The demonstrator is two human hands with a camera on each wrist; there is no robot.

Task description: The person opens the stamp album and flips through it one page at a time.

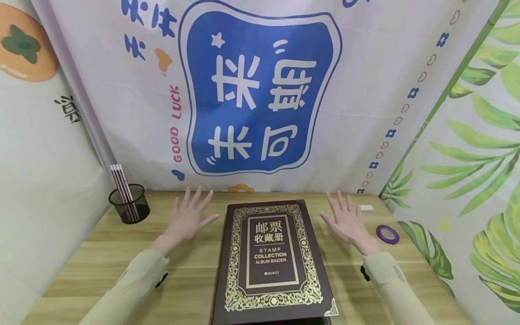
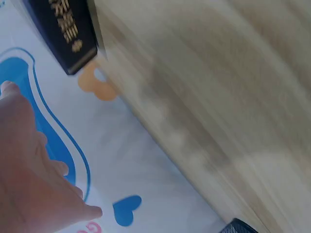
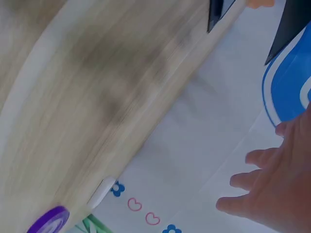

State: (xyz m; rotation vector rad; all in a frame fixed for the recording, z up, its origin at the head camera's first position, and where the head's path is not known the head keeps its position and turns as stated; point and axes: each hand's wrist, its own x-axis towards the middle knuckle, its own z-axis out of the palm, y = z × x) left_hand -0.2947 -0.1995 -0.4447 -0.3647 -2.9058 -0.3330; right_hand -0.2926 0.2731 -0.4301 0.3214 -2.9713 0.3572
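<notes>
A dark maroon stamp album (image 1: 266, 282) with gold ornament and lettering lies on the wooden table between the two hands. To its left, the left hand (image 1: 188, 217) is spread with nothing in it. The right hand (image 1: 346, 220), fingers also spread, is on the album's right side and holds nothing. In the left wrist view the left hand (image 2: 39, 170) shows at the lower left, with the album's spine (image 2: 63, 29) above it. The right wrist view has the right hand (image 3: 277, 179) at the lower right and part of the album's cover (image 3: 291, 29) at the top.
A black mesh pen cup (image 1: 130, 205) with several striped pencils (image 1: 123, 189) stands at the back left. Toward the right are a purple tape roll (image 1: 387, 234) and a small white block (image 1: 366, 207). A printed cloth (image 1: 260, 180) hangs behind the table (image 1: 101, 266).
</notes>
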